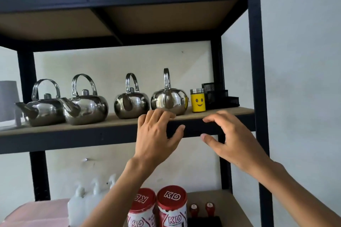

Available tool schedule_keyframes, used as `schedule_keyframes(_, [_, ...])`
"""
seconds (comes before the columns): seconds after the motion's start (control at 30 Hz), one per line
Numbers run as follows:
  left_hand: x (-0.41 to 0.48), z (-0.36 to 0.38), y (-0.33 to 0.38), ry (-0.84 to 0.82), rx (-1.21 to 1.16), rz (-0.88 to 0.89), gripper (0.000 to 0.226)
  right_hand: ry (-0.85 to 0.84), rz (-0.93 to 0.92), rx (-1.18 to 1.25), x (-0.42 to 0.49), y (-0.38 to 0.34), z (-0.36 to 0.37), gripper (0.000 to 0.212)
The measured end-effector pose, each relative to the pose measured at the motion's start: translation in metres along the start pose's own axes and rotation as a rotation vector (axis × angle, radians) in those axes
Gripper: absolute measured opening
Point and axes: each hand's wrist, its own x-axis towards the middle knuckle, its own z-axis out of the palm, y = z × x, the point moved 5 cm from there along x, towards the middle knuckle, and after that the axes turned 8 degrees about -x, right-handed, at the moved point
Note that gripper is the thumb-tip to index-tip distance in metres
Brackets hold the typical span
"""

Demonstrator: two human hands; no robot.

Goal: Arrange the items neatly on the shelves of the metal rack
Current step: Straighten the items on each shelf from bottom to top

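Several shiny steel kettles stand in a row on the middle shelf [73, 129] of the dark metal rack [255, 61]; the rightmost kettle [168, 100] sits just behind my left hand [156, 134]. A yellow smiley tin [198, 100] and a black mesh organiser [217, 97] stand to its right. My left hand rests its fingertips on the shelf's front edge, fingers apart, holding nothing. My right hand [230, 138] hovers in front of the shelf edge below the tin, curled open and empty.
On the lower shelf stand two red-lidded "KD" canisters [171, 206], white pump bottles [86, 202], two small red-capped items [202, 209] and a pink box [36, 214]. The top shelf's underside [129, 18] hangs overhead. A grey lampshade [7, 99] shows at far left.
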Motion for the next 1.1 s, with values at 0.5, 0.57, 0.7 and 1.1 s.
schedule_keyframes(0.5, [0.01,0.063,-0.001,0.135,0.162,0.128,0.042,-0.001,-0.03,-0.108,0.057,0.068,0.023,0.051])
schedule_keyframes(0.57, [0.008,0.065,-0.002,0.159,0.189,0.139,0.043,0.05,0.011,-0.058,0.074,0.071,0.018,0.036])
schedule_keyframes(0.7, [0.006,0.067,-0.002,0.21,0.206,0.169,0.043,0.055,0.095,-0.259,0.118,0.087,0.017,0.027])
schedule_keyframes(1.1, [0.005,0.071,-0.004,0.228,0.218,0.192,0.044,-0.413,0.26,-0.491,0.162,0.128,0.057,0.029])
